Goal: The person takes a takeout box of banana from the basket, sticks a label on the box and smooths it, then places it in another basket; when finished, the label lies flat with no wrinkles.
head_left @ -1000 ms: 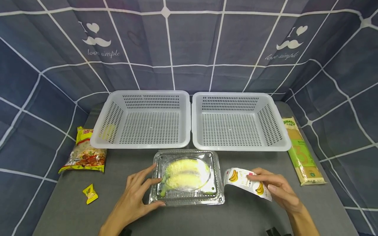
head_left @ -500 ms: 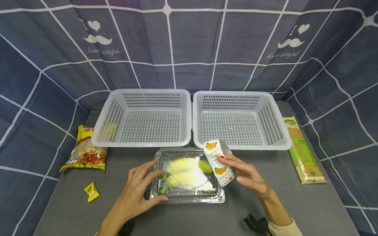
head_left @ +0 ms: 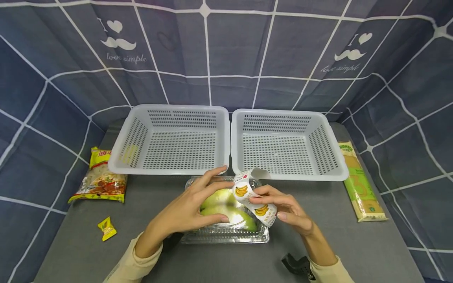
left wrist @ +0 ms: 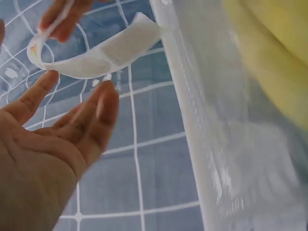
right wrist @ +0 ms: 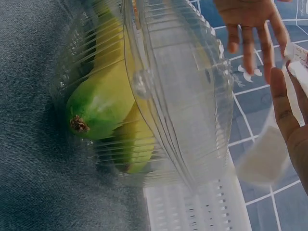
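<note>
Banana label strip held between two hands over a clear box

Nearest, the right hand (head_left: 290, 209) pinches the label strip (head_left: 242, 192) near its middle. The left hand (head_left: 194, 202) is released, fingers spread above the box; whether a fingertip touches the strip's curled end is unclear.

The strip is above the right part of the clear box (head_left: 226, 238), its long axis slanting from near right to far left, then its far end bending back rightward. Its printed face looks up. It should prove light, floppy and easily creased, perhaps sticky beneath; an edge or corner is the best hold. The box, long axis running left to right, stands on the desk (head_left: 209, 265) with bananas (head_left: 244, 222) lying lengthwise inside; its thin plastic is probably slick and flexible, best gripped by opposite sides.

Farther back are the left basket (head_left: 170, 171) and right basket (head_left: 293, 177).
</note>
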{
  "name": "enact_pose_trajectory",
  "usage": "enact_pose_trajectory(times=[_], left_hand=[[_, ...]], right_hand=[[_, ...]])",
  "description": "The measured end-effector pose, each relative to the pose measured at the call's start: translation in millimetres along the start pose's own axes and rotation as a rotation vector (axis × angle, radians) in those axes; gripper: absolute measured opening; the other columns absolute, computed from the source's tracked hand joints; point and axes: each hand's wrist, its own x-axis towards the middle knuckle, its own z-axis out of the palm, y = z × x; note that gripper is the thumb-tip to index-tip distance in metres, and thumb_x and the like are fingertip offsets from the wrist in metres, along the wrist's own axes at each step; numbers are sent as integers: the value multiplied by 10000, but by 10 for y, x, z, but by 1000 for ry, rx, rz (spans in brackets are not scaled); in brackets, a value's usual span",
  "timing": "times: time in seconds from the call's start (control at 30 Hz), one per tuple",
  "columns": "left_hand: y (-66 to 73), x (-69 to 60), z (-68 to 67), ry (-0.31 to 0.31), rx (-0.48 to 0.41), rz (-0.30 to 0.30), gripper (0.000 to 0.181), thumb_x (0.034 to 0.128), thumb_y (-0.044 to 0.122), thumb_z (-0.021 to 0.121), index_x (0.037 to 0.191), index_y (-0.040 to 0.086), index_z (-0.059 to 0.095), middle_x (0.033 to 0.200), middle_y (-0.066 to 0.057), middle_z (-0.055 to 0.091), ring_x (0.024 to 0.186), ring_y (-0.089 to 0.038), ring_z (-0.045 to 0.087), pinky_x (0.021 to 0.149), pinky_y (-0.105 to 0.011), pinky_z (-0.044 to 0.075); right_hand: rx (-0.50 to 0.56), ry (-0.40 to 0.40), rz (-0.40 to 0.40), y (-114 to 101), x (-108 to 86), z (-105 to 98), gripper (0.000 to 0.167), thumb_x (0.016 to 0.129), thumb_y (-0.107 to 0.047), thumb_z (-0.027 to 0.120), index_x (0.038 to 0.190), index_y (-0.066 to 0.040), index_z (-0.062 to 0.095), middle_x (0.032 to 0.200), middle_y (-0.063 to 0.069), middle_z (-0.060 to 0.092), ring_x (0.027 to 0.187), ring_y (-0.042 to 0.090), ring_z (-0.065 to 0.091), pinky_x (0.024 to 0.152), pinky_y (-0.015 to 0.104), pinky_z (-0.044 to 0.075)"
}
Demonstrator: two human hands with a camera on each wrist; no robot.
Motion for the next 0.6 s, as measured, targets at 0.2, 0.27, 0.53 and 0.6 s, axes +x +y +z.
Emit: enact_pose_trajectory(times=[0.2,0.27,0.53,0.6], left_hand=[[22,67,40,-30,-134,52,719,841,420,759,1455,221,441,1555,-27,346,1420,-228,376,1095,-472,402],[33,71,40,-20,-149,82,705,843,404,762,1445,202,455,1539,-40,373,1405,-223,397,1094,-457,406],[41,65,37,17,-139,155,620,856,380,756,1383,128,549,1493,-69,430,1344,-222,462,1060,-412,440],[39,54,38,24,-119,156,596,864,395,743,1364,122,570,1484,-67,441,1347,-221,457,1074,-413,429]], right_hand=[[-30,-4,-9,23,-2,8,560,884,-145,371,1387,65,496,1462,148,406,1334,248,379,1099,345,324],[-28,-10,-12,31,5,12,566,883,-140,371,1397,71,480,1472,164,391,1343,255,376,1108,349,324],[-4,-17,29,28,38,32,583,919,-172,390,1446,76,400,1586,201,214,1478,281,217,1155,384,297],[13,-12,56,22,37,40,602,924,-184,398,1468,72,362,1612,184,170,1496,266,184,1150,374,306]])
